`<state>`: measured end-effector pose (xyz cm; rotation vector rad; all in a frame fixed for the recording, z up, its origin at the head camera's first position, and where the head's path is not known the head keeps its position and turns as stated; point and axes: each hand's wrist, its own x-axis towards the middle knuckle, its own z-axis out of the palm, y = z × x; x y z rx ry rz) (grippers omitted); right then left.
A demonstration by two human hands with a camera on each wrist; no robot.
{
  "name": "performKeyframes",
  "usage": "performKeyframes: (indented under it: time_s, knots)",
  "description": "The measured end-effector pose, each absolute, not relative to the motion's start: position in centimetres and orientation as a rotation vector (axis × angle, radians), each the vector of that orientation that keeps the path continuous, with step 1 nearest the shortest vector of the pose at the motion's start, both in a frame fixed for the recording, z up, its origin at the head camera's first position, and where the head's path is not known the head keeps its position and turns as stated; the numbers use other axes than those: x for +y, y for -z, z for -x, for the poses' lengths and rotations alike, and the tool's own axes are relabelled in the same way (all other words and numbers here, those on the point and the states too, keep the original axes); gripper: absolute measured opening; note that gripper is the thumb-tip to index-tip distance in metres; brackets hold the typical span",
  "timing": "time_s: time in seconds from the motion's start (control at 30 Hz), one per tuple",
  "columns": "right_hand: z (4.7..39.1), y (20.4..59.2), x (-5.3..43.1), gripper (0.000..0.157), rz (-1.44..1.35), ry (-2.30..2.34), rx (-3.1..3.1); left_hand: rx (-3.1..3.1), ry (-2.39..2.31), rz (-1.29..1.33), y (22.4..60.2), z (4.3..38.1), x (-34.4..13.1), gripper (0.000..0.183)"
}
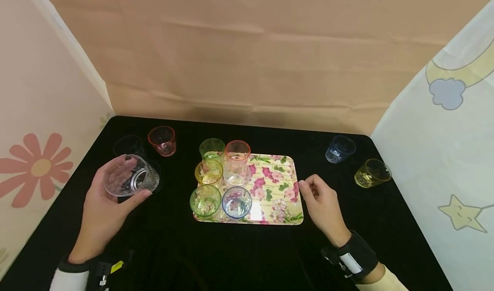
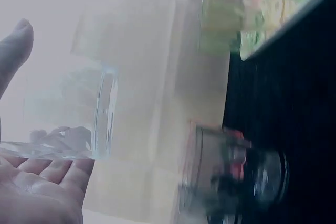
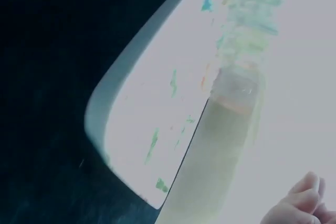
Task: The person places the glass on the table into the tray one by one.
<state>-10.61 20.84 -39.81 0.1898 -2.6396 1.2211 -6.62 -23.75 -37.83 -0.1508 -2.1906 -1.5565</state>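
My left hand [image 1: 102, 205] grips a clear glass [image 1: 144, 180] above the left side of the black table, the glass tilted with its rim toward me. In the left wrist view, the thumb and fingers lie around this glass [image 2: 105, 114]. My right hand [image 1: 320, 201] is by the right edge of the floral tray [image 1: 285, 192], its fingers loosely curled with nothing visible in them. On the tray's left part stand green glasses [image 1: 205, 203], a yellow glass [image 1: 209, 173], a red-rimmed glass [image 1: 237, 150], a clear glass [image 1: 237, 177] and a blue glass [image 1: 237, 203].
At the back left are a red glass [image 1: 163, 142] and a dim clear glass [image 1: 129, 145], partly hidden by my left hand's glass. A blue glass [image 1: 339, 149] and a yellow glass [image 1: 372, 174] stand on the right. A brown paper wall [image 1: 247, 68] closes the back.
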Motion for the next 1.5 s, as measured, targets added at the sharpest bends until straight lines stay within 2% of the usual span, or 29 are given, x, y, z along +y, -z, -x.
performKeyframes:
  time_s: [0.13,0.2,0.43,0.63,0.8,1.0,1.23,1.5]
  knots:
    - [10.5,39.7,20.0,0.007,-0.275,-1.374,-2.475,-2.080,1.747,0.287,37.7,6.8,-21.9,0.092]
    - [10.5,39.5,19.6,0.006,-0.305,-1.438,-2.415,-2.028,1.845,0.326,37.7,6.9,-20.8,0.090]
    - [10.3,39.2,18.1,0.023,-0.471,-1.650,-2.211,-2.115,1.833,0.384,37.4,6.9,-17.1,0.086]
    - [10.2,39.2,16.7,0.047,-0.623,-1.723,-2.102,-2.254,1.850,0.377,37.0,6.8,-13.9,0.091]
    - [9.8,38.9,15.3,0.055,-0.741,-1.739,-2.039,-2.259,1.937,0.390,36.8,6.5,-11.9,0.091]
    - [8.9,38.5,13.8,0.072,-0.820,-1.854,-2.027,-2.229,2.026,0.477,37.0,6.0,-9.0,0.091]
    - [8.1,38.2,12.4,0.078,-0.976,-1.886,-2.023,-2.181,2.150,0.583,37.7,5.3,-6.2,0.094]
    - [7.4,38.4,12.0,0.079,-1.009,-1.939,-2.095,-2.186,2.133,0.637,38.4,5.0,-5.2,0.090]
